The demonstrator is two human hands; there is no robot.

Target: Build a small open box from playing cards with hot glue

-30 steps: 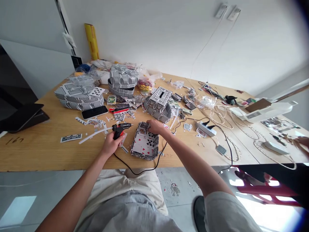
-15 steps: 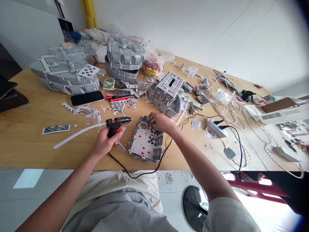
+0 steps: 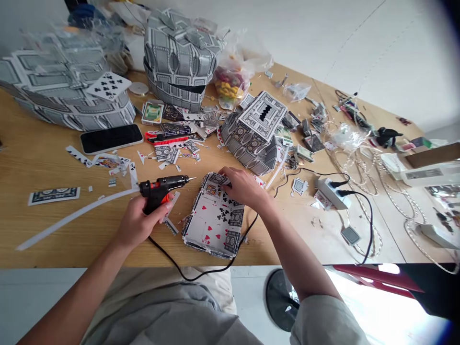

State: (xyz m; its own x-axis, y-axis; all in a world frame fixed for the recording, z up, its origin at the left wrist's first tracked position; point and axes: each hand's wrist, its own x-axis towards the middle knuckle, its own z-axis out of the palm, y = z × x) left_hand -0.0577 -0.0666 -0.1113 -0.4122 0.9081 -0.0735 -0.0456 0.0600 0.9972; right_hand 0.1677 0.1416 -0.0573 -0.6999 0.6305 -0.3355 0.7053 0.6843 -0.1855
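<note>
My left hand (image 3: 138, 219) is wrapped around the grip of a black and orange glue gun (image 3: 162, 186). A long white glue stick (image 3: 77, 215) trails from the gun's back end. The nozzle points right and stops just short of a shallow tray made of playing cards (image 3: 210, 225). Card faces line the tray's inside, and patterned card backs show along its rim. At the tray's far edge, my right hand (image 3: 244, 189) grips the rim with curled fingers, the fingertips partly hidden. The gun's black cord loops in front of the tray.
Behind stand a card-covered boat shape (image 3: 72, 91), a tall card-covered box (image 3: 179, 62) and a smaller card structure (image 3: 255, 129). A phone (image 3: 111, 139), a red cutter (image 3: 167, 140) and card scraps lie on the left. A power strip (image 3: 334, 191) with cords sits right.
The camera view has shifted closer to the table, so things look larger. Both hands keep their holds; glue gun and tray stay in nearly the same relation.
</note>
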